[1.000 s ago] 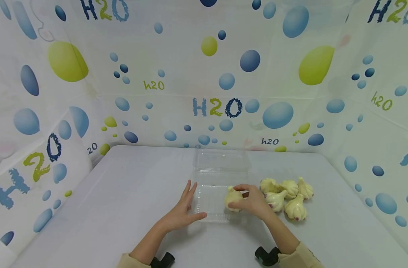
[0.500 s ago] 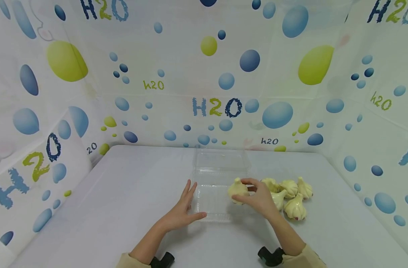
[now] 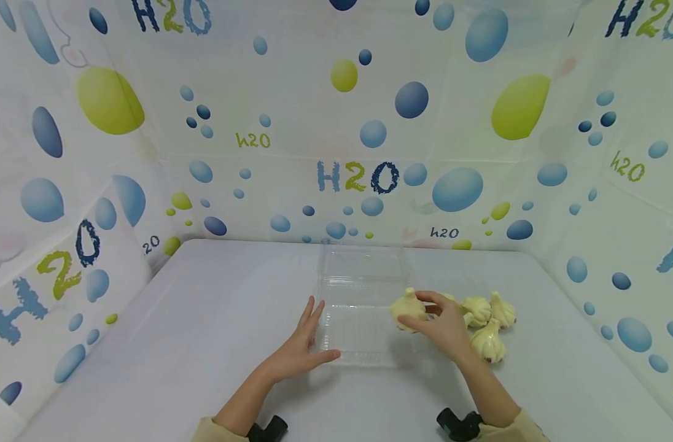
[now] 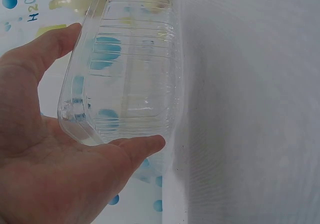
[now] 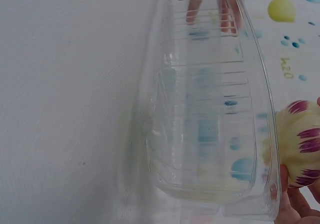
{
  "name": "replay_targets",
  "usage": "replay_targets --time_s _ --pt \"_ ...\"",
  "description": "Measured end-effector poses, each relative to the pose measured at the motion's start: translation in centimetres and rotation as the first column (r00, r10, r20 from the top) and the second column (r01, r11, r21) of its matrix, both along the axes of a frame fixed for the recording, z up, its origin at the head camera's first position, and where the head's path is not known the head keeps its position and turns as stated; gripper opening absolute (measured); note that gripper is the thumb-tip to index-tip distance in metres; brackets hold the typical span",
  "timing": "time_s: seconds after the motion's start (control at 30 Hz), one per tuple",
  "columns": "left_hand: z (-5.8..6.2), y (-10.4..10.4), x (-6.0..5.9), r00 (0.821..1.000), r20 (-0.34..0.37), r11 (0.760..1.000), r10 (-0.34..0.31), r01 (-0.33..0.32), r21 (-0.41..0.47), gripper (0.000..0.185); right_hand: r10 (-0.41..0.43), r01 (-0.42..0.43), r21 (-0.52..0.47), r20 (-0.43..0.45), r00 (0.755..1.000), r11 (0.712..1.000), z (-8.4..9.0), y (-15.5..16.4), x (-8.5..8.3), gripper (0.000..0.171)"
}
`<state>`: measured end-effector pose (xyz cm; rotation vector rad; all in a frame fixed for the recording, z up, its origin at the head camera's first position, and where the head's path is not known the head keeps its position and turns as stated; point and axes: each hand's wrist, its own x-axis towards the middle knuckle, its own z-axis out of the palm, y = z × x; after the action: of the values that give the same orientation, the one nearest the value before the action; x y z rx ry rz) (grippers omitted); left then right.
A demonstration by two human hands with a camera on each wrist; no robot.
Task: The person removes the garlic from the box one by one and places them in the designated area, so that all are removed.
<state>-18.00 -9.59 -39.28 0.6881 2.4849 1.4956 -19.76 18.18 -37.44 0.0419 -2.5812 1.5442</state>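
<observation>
A clear plastic clamshell box stands mid-table with its lid folded back. At its left side my left hand has its fingers and thumb straight and spread; in the left wrist view they frame one end of the box. My right hand pinches a garlic bulb between thumb and fingers, raised at the box's right edge with the stem up. From the right wrist camera the bulb shows purple streaks, beyond the box wall.
Several more garlic bulbs lie in a group right of the box, partly hidden by my right hand. A white sheet covers the table. Patterned cloth walls enclose the back and sides.
My right hand has carried the garlic bulb up and to the right, from over the inside of the box to its right edge. The left hand has stayed in place.
</observation>
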Motion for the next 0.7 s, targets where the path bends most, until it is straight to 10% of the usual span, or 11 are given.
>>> replay_targets --time_s 0.27,0.7 --pt "-2.8 -0.3 -1.7 0.999 -0.030 0.999 0.021 -0.022 -0.037 0.090 -0.041 0.043 -0.030 0.052 0.998 0.999 0.8 1.3 0.9 0.065" --pt "-2.8 -0.3 -1.6 0.999 -0.032 0.999 0.021 -0.022 -0.029 0.091 -0.123 0.122 0.024 0.013 0.992 0.992 0.6 4.2 1.1 0.066"
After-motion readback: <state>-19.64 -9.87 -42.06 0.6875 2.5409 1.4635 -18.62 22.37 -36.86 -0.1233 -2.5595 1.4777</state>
